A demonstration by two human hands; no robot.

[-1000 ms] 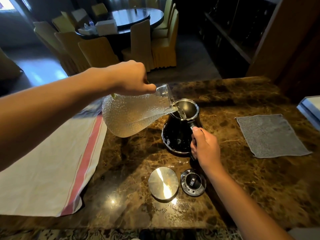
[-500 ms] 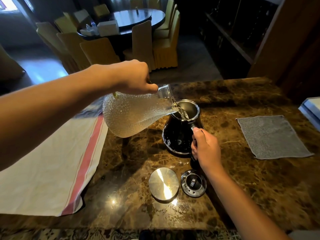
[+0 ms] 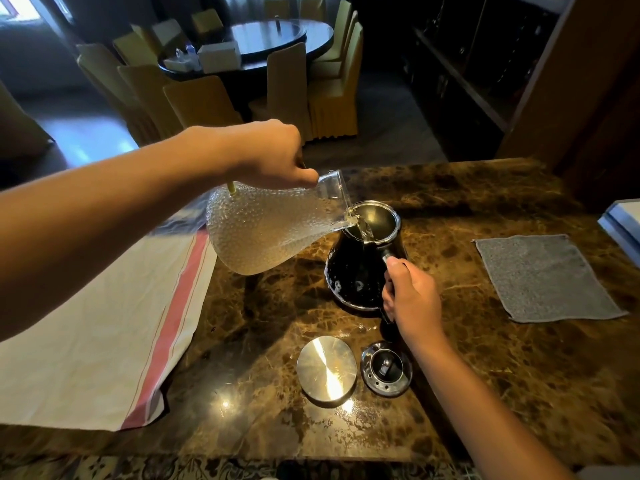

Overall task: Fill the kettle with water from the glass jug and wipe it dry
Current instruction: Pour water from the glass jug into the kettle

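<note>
The left hand (image 3: 266, 150) gripped the tilted glass jug (image 3: 273, 230) at its neck; dimpled glass, water-heavy, judged slippery. Beyond its fingers stood the kettle (image 3: 360, 268), handle clamped by the right hand (image 3: 412, 296).

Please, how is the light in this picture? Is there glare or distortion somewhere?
Head view: dim room, daylight from the upper left; bright glare on the round metal lid and on the marble table near it; the glass jug casts a shadow on the table; the wide lens bends the edges.
</note>
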